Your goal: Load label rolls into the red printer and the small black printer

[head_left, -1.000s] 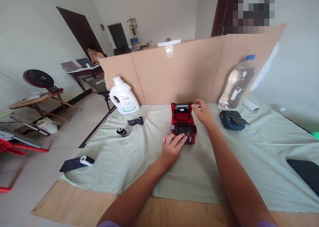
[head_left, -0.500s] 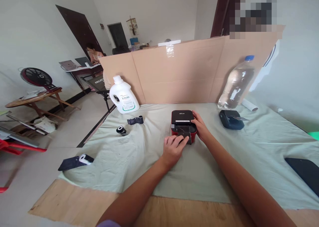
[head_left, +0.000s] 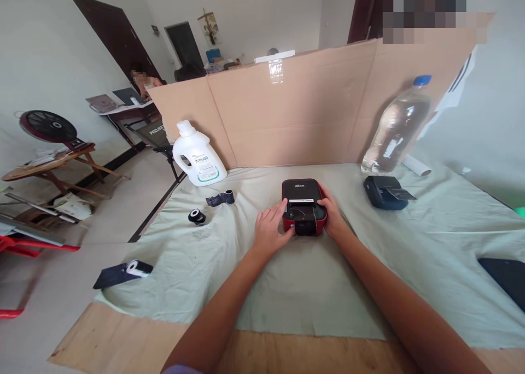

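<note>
Red/blk printer (head_left: 304, 192), cardbd (head_left: 287, 117) behind; dk slab (head_left: 505, 280) far R, poss. phone.

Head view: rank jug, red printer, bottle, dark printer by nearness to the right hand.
From the right hand:
1. Red printer: touching, on its left
2. Dark printer: to its right
3. Bottle: behind the dark printer
4. Jug: far left
</note>
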`<state>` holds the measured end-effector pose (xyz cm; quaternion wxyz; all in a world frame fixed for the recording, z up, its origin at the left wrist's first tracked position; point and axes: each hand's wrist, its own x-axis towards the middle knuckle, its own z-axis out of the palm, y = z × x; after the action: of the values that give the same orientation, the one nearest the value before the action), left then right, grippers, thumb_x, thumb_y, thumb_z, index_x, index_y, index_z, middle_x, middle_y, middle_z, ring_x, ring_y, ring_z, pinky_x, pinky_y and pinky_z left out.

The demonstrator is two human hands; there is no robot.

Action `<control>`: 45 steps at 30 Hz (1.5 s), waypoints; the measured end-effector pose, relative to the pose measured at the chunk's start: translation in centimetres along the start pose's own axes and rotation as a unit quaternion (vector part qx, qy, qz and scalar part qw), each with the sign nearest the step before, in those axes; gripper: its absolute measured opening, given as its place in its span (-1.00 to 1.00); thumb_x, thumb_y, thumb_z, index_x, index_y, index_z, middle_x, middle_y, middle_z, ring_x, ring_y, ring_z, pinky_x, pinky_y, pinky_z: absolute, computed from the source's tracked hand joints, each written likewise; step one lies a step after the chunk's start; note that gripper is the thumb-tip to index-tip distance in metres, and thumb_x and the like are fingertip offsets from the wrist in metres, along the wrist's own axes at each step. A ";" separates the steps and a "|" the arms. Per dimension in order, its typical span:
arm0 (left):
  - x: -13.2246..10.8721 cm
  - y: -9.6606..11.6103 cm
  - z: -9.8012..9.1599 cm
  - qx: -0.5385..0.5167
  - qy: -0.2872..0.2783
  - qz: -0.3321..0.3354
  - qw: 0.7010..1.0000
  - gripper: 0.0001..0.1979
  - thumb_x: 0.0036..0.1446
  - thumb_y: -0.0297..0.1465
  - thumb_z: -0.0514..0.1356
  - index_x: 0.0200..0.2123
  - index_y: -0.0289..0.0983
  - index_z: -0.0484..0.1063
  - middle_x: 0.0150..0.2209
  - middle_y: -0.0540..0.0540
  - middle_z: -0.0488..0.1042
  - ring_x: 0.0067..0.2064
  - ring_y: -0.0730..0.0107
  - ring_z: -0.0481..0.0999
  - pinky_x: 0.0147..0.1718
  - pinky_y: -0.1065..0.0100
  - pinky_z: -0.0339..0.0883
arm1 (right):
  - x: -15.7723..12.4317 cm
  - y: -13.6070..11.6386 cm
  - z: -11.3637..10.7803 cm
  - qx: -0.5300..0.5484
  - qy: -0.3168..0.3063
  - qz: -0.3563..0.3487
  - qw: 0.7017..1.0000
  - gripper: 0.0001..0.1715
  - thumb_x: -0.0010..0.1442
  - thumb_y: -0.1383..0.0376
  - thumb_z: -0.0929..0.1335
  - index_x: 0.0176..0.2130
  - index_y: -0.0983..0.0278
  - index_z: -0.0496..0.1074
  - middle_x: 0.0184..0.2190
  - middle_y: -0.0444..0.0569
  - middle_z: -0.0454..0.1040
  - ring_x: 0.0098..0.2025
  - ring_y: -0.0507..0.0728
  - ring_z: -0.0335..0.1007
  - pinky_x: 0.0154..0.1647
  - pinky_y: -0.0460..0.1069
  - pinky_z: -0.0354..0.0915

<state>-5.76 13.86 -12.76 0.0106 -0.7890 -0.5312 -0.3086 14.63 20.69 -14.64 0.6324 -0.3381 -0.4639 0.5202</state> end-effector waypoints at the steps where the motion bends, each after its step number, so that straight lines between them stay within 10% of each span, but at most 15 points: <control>1: -0.1 0.0 0.1 -0.001 0.002 0.004 1.000 -0.21 0.12 -0.25 0.23 0.39 -0.15 0.06 0.25 -0.14 0.37 -0.01 0.13 0.43 -0.07 0.17 0.23 | 0.0 0.0 0.0 0.000 0.004 0.002 1.000 -0.31 0.03 0.27 0.30 0.18 0.13 0.39 0.23 -0.11 0.40 0.29 0.30 0.26 0.36 0.23 0.12; 10: 0.1 0.2 -0.2 0.025 -0.013 0.040 0.999 -0.27 0.19 -0.25 0.16 0.40 -0.18 0.05 0.35 -0.18 0.21 0.03 0.12 0.42 -0.06 0.17 0.24 | -0.7 1.2 -0.2 0.001 0.018 -0.028 0.999 -0.41 0.23 0.02 0.31 0.21 0.09 0.35 0.25 -0.09 0.38 0.32 0.24 0.22 0.37 0.22 0.11; 23: -0.6 0.1 -0.3 0.003 -0.044 0.023 0.999 -0.27 0.25 -0.20 0.12 0.42 -0.17 -0.03 0.33 -0.19 0.25 0.21 0.12 0.37 0.02 0.19 0.23 | -0.2 2.0 -0.5 0.019 0.090 -0.010 0.996 -0.42 0.04 0.23 0.35 0.09 0.12 0.33 0.23 -0.04 0.38 0.30 0.23 0.24 0.38 0.24 0.08; 27: -0.5 -3.3 -2.2 0.027 -0.019 0.024 0.999 -0.40 0.33 -0.19 0.04 0.38 -0.17 0.08 0.34 -0.17 0.24 0.25 0.14 0.32 0.12 0.16 0.19 | -0.3 2.5 -0.6 0.032 0.085 -0.020 0.996 -0.40 0.05 0.18 0.38 0.11 0.12 0.32 0.23 -0.03 0.37 0.31 0.24 0.23 0.39 0.24 0.07; 31: 1.5 -9.7 -6.1 0.158 0.012 -0.124 0.980 -0.51 0.32 -0.20 0.04 0.27 -0.17 0.28 0.33 -0.18 0.25 0.27 -0.03 0.26 0.18 0.01 0.09 | 0.0 2.9 -0.8 0.039 0.078 -0.014 0.996 -0.37 0.06 0.16 0.38 0.13 0.11 0.30 0.25 -0.04 0.35 0.32 0.24 0.21 0.40 0.23 0.05; 35: 4.5 -14.7 -8.7 0.205 -0.125 -0.221 0.945 -0.48 0.23 -0.30 0.14 0.26 -0.11 0.28 0.36 -0.16 0.21 0.31 -0.06 0.20 0.28 -0.07 -0.10 | 0.3 3.2 -1.1 0.024 0.067 -0.018 0.997 -0.39 0.07 0.17 0.36 0.13 0.12 0.32 0.27 -0.04 0.32 0.34 0.26 0.18 0.39 0.22 0.07; 45: 5.2 -15.7 -9.4 0.150 -0.151 -0.295 0.931 -0.64 0.12 -0.33 0.24 0.02 -0.15 0.41 0.01 -0.12 0.56 -0.03 0.18 0.54 -0.15 0.31 0.34 | 0.4 3.2 -1.3 0.003 0.053 -0.008 0.999 -0.38 0.08 0.13 0.36 0.14 0.07 0.32 0.25 -0.11 0.35 0.33 0.22 0.19 0.39 0.20 0.10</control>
<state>-22.17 21.76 -7.45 -0.0437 -0.6231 -0.7755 -0.0917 14.78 21.93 -17.86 0.6614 -0.3594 -0.4304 0.4981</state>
